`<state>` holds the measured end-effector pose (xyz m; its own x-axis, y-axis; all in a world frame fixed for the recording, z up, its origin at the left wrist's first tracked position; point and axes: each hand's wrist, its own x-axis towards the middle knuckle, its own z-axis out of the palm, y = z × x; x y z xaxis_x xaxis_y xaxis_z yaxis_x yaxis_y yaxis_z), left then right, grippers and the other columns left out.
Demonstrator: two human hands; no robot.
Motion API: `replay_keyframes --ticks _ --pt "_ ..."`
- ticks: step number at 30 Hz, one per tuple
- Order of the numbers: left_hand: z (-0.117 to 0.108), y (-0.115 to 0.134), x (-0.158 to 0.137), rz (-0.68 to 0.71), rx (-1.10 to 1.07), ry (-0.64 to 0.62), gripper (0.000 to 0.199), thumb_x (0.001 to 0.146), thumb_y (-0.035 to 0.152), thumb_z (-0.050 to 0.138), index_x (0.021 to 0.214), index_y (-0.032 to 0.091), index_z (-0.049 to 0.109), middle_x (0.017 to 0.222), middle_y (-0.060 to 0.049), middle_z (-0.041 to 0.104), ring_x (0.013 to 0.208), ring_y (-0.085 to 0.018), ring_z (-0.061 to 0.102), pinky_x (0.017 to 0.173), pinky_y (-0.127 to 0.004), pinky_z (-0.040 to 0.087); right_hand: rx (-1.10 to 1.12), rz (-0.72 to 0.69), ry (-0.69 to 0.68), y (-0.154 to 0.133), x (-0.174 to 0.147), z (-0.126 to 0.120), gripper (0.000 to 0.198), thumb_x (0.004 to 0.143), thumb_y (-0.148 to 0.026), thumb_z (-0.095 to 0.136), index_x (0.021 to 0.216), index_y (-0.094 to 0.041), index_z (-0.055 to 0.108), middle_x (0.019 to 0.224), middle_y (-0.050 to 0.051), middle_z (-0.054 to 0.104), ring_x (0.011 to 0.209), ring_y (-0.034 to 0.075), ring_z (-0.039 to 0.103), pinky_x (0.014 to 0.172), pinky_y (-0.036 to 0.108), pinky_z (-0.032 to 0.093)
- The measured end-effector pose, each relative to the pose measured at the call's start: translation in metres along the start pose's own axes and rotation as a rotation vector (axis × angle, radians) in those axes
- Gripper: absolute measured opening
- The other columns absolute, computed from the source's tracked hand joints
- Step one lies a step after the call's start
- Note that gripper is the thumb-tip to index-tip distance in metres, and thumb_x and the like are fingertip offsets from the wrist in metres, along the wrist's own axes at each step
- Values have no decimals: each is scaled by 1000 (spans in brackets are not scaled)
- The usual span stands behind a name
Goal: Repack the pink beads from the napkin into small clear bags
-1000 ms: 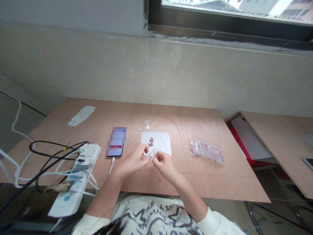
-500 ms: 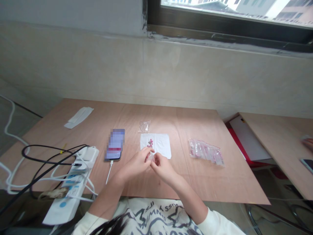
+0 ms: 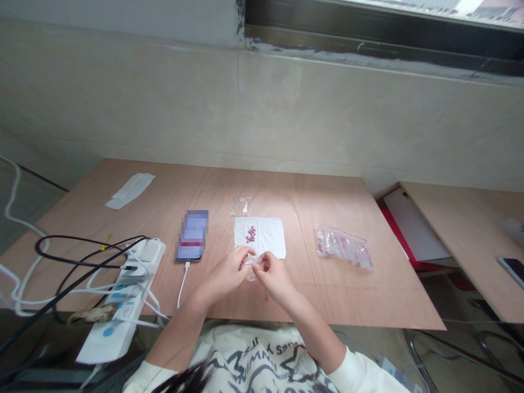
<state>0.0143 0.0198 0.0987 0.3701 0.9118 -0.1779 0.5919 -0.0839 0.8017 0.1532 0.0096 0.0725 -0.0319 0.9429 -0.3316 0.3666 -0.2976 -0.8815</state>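
Note:
Between my two hands is a small clear plastic bag (image 3: 251, 269), pinched from both sides. My left hand (image 3: 231, 268) has its fingers closed on the bag's left side, and my right hand (image 3: 272, 274) grips the right side with thumb and fingers together. Just beyond my fingertips lies a white paper sheet (image 3: 271, 234), its near edge partly behind my hands. Several small pink pieces (image 3: 250, 234) with some darker ones sit in a cluster on its left half; they are too small to identify. Whether the held bag contains anything I cannot make out.
Another clear bag (image 3: 241, 206) lies behind the sheet. At right is a larger plastic bag (image 3: 343, 247) with pink-edged bags inside. A charging phone (image 3: 192, 236), power strip (image 3: 141, 273) with tangled cables and white folded item (image 3: 130, 191) are at left. A second table (image 3: 470, 218) stands at right.
My hands have drawn slightly apart, and more of the clear bag shows between them. The view has tilted down a little. At the far right, another person's hand has blurred.

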Motion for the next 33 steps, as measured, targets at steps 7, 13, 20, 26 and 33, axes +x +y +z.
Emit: replay_keyframes --ticks 7,13,20,26,33 --pt "-26 1 -1 242 43 -202 53 70 34 58 119 26 38 127 -6 34 120 -22 29 100 -36 25 220 178 -165 -19 15 -3 5 66 -21 45 64 -18 41 46 -5 46 35 8 42 32 18 29" --pt "-26 -17 11 174 5 -125 46 77 36 50 119 25 36 123 -6 42 118 -19 34 103 -39 22 452 181 -415 -24 35 -8 18 62 -32 51 67 -16 47 51 -5 49 32 6 40 30 19 30" --pt "-32 -48 22 93 88 -18 46 81 36 41 125 25 30 135 -5 27 126 -18 22 104 -36 20 466 209 -238 -10 43 -7 13 60 -27 53 61 -16 47 42 -7 40 33 5 34 29 18 24" --pt "-70 -118 57 -162 433 524 40 80 28 39 117 15 44 130 -13 32 126 -27 21 101 -45 22 445 246 -192 1 43 -11 14 57 -27 54 60 -16 46 43 -7 41 34 5 34 28 17 23" --pt "-92 -137 55 -276 629 401 35 80 35 37 97 20 62 129 -9 37 124 -34 22 97 -55 19 417 248 -179 4 38 -15 18 58 -32 54 63 -16 46 44 -7 41 34 6 35 28 18 23"
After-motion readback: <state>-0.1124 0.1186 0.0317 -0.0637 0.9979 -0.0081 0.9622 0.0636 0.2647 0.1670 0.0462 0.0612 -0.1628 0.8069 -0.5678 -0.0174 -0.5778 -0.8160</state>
